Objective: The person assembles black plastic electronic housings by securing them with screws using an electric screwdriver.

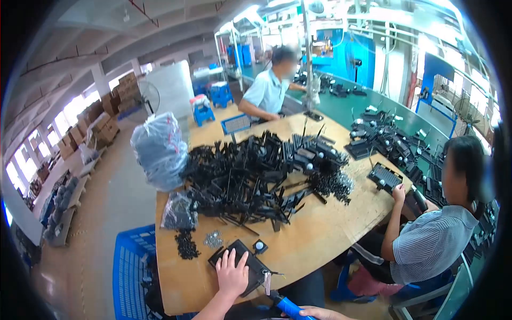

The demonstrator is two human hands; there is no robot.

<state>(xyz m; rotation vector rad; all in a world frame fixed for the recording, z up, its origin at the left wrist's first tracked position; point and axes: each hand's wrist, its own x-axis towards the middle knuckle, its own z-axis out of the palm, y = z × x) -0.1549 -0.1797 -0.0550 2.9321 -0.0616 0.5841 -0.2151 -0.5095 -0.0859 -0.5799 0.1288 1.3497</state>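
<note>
My left hand (233, 273) lies with fingers spread on a flat black rectangular housing (257, 270) at the table's near edge. A thin cable and a white tag (268, 282) stick out from the housing's right end. At the bottom edge, my right hand (316, 313) is wrapped round a blue electric screwdriver (290, 306), its black tip pointing toward the housing. Just beyond the housing sits a small black square part with a white dome (260, 246). To its left are a heap of small black pieces (186, 244) and a heap of small silver pieces (213, 239).
A large pile of black brackets (240, 170) covers the middle of the wooden table (320, 234). A blue crate (130, 272) stands at the left. One co-worker (432, 240) sits at right holding a black housing (385, 175); another person (266, 90) is across the table.
</note>
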